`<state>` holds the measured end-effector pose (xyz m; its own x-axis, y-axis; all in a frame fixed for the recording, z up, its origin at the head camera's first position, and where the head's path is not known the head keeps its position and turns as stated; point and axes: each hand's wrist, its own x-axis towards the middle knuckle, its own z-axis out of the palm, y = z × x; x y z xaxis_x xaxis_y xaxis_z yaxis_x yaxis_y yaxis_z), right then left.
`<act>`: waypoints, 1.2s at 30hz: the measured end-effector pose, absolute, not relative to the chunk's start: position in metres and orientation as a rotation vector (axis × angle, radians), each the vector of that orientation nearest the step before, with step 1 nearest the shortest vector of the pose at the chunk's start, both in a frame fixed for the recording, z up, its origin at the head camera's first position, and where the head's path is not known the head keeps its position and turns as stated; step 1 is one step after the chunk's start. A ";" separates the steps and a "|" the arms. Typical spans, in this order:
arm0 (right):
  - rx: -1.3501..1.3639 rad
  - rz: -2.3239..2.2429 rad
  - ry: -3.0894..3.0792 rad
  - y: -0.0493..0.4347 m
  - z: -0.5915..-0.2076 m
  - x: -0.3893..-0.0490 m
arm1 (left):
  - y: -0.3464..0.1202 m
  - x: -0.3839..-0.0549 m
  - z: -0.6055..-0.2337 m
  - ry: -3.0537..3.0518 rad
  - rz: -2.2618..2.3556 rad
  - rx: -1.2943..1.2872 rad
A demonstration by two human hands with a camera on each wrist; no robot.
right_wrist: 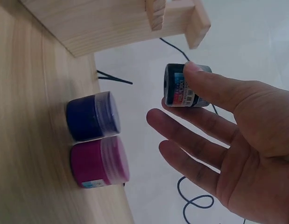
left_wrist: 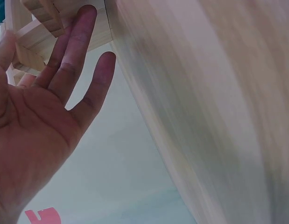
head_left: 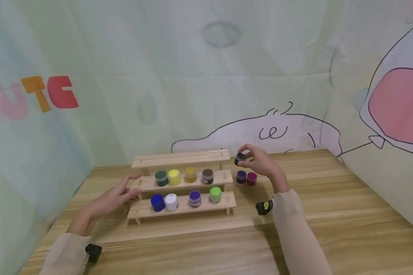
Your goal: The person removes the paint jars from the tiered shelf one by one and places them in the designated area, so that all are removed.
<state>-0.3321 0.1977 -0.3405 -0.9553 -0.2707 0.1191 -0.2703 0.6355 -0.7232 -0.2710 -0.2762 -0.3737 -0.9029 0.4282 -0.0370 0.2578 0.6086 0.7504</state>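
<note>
Beige sleeves of soft, slightly wrinkled cloth fill the lower left and lower right of the head view, each with a small black device at the cuff. Right of centre, the right hand holds a small dark jar above the table, beyond the end of a wooden rack. Thumb and forefinger pinch the jar's sides; the right wrist view shows its squat cylinder tilted sideways, with a glossy printed label and a ribbed clear lid, and the other fingers loosely extended, clear of it.

At centre left, the left hand has its fingers extended and spread wide, thumb apart, around the rack's end; whether the fingertips touch the wood I cannot tell.

Pale, smooth, straight-grained boards form the rack's three steps. Its middle step carries dark green, yellow, ochre and brown jars; the lowest carries blue, white, purple and light green ones. Right of the rack, a dark blue jar and a magenta jar stand side by side on the streaked, wood-grained tabletop. Behind hangs a creased, pale green printed cloth.
</note>
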 end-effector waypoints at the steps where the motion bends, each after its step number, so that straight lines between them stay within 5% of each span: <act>1: -0.478 -1.245 2.830 0.199 -0.342 -0.333 | -0.276 -0.271 -0.374 2.619 1.173 0.574; 36: -0.403 -1.188 2.730 0.254 -0.367 -0.334 | -0.277 -0.271 -0.373 2.603 1.193 0.558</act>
